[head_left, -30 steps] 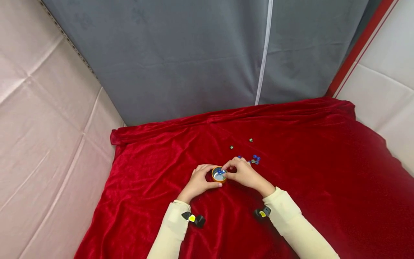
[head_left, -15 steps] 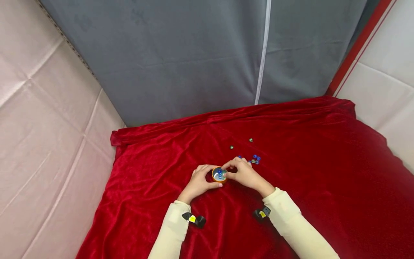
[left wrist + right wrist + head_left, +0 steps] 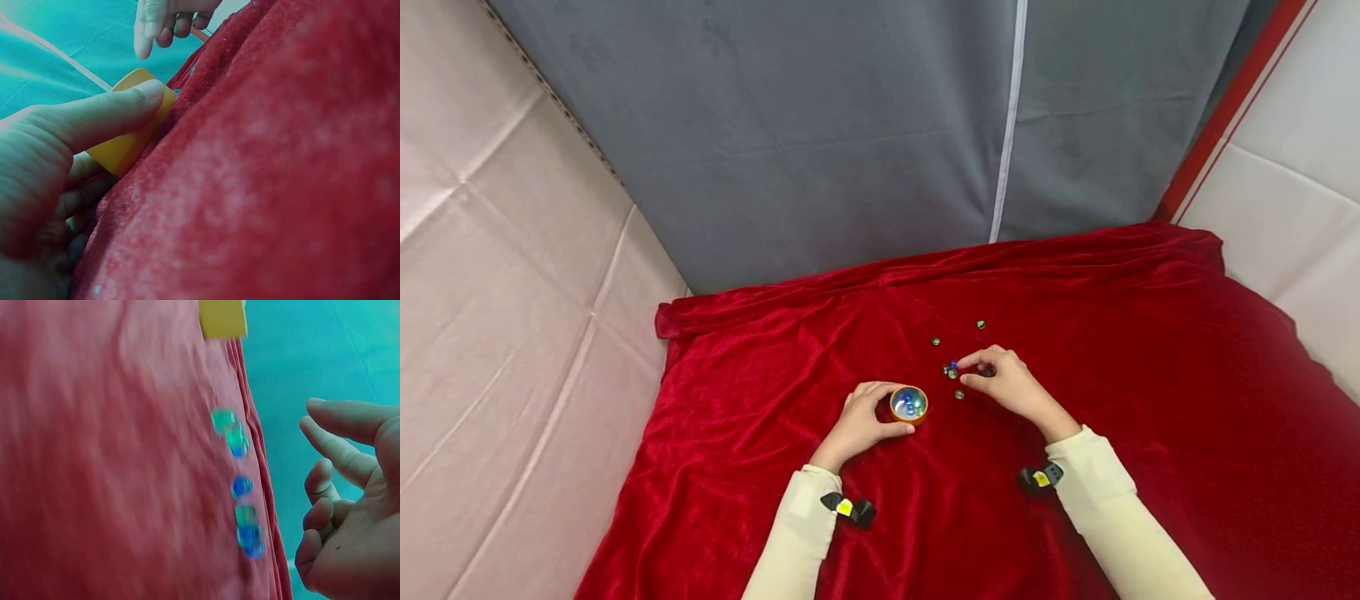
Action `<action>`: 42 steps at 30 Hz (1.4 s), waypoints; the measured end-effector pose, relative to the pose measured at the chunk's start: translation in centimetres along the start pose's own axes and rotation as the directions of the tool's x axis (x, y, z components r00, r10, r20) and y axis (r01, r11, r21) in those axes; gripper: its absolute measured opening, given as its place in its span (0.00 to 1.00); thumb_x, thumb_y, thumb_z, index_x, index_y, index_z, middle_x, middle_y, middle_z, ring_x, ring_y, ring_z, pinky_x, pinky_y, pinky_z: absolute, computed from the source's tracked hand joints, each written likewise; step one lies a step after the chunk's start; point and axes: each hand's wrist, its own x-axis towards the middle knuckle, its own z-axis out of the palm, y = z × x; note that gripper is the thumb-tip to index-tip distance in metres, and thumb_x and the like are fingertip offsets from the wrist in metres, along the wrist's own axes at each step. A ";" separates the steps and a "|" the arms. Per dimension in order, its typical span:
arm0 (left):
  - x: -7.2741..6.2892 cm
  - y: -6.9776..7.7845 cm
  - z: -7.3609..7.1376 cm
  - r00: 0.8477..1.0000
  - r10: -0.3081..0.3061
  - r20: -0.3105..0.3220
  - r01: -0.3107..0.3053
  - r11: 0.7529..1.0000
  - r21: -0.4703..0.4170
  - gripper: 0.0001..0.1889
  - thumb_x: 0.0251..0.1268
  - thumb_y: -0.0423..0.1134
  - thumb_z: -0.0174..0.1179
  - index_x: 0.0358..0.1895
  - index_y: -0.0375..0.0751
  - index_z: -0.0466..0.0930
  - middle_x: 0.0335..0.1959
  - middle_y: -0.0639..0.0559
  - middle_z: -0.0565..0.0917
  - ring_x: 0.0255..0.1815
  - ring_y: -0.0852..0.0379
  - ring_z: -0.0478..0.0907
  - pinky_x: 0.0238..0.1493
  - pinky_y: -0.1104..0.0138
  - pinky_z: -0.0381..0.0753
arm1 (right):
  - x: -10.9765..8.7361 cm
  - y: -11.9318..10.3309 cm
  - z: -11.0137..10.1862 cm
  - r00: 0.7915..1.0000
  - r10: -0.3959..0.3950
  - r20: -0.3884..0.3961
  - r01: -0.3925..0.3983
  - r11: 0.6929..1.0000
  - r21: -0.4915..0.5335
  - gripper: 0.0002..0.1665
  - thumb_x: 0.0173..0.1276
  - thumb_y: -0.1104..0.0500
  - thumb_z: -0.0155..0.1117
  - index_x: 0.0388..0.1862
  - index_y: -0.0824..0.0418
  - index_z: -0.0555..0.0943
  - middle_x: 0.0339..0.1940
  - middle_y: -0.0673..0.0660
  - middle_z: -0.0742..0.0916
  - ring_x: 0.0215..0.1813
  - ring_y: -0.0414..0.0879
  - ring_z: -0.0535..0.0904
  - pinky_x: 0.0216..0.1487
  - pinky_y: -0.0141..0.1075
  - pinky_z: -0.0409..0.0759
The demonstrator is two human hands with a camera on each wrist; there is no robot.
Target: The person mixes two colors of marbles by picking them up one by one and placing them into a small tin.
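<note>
And here your left hand (image 3: 867, 417) has the small cup (image 3: 128, 149) wrapped, thumb on the near side and fingers around the far side, a grip just wide enough for its wall. It sits on the red cloth (image 3: 1120, 375), mouth up, and that sideways hold looks chosen to steady it on soft, wrinkled fabric while leaving the opening uncovered. Inside, you have blue marbles (image 3: 909, 405) and some green, pooled on the shiny bottom, where the wall keeps them from rolling. Over to the right, your right hand (image 3: 1011, 385) is over the loose ones: thumb and forefinger apart, a narrow gap, nothing visible between them in either the head or right wrist view. The other fingers curl loosely, probably to keep them out of the pinch. Right at your forefinger's tip lies a blue marble (image 3: 954, 365), with green marbles (image 3: 952, 374) close beside it; whether you're touching it, I can't tell. More dark blue marbles (image 3: 988, 372) show under your palm, partly hidden. One stray green marble (image 3: 959, 395) rests closer to you, and two outlying marbles (image 3: 936, 342) sit farther off, the cloth's nap likely holding them put.
</note>
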 end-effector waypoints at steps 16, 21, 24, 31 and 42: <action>-0.2 -0.2 0.0 1.000 -0.006 0.007 0.006 1.000 0.013 0.32 0.44 0.49 0.76 0.57 0.49 0.79 0.56 0.53 0.80 0.64 0.51 0.67 0.64 0.52 0.59 | -0.3 4.2 -2.2 0.998 0.056 -0.041 -0.058 0.998 -0.025 0.13 0.61 0.68 0.65 0.45 0.66 0.84 0.37 0.62 0.81 0.41 0.49 0.71 0.42 0.37 0.69; -0.2 -0.1 0.2 1.000 -0.009 0.008 0.009 1.000 0.004 0.32 0.44 0.49 0.76 0.57 0.49 0.79 0.56 0.52 0.80 0.63 0.50 0.67 0.64 0.52 0.60 | -0.3 4.8 -2.2 0.996 0.081 -0.046 -0.083 0.996 -0.038 0.13 0.62 0.67 0.64 0.46 0.66 0.84 0.36 0.61 0.80 0.41 0.50 0.71 0.41 0.37 0.68; -0.2 0.0 0.1 1.000 -0.006 0.005 0.006 1.000 0.003 0.32 0.44 0.49 0.76 0.57 0.49 0.79 0.56 0.53 0.80 0.63 0.50 0.67 0.63 0.52 0.60 | -0.3 5.2 -2.2 0.994 0.096 -0.043 -0.098 0.994 -0.046 0.13 0.63 0.67 0.64 0.47 0.67 0.83 0.37 0.62 0.80 0.41 0.51 0.71 0.41 0.37 0.69; 0.0 0.2 -0.1 1.000 -0.002 -0.003 0.002 1.000 0.012 0.32 0.44 0.48 0.76 0.57 0.49 0.79 0.56 0.52 0.80 0.63 0.50 0.67 0.63 0.51 0.59 | 0.0 5.8 -2.2 0.992 0.113 -0.052 -0.116 0.990 -0.073 0.14 0.64 0.67 0.63 0.49 0.67 0.83 0.38 0.63 0.80 0.43 0.53 0.70 0.43 0.39 0.67; 0.1 0.1 -0.1 1.000 -0.012 0.004 0.012 1.000 0.012 0.32 0.45 0.49 0.76 0.58 0.50 0.79 0.56 0.53 0.79 0.63 0.51 0.67 0.64 0.52 0.59 | 0.1 5.7 -2.0 0.988 0.130 -0.088 -0.140 0.984 -0.110 0.14 0.62 0.64 0.65 0.47 0.64 0.84 0.36 0.62 0.80 0.42 0.54 0.67 0.42 0.41 0.61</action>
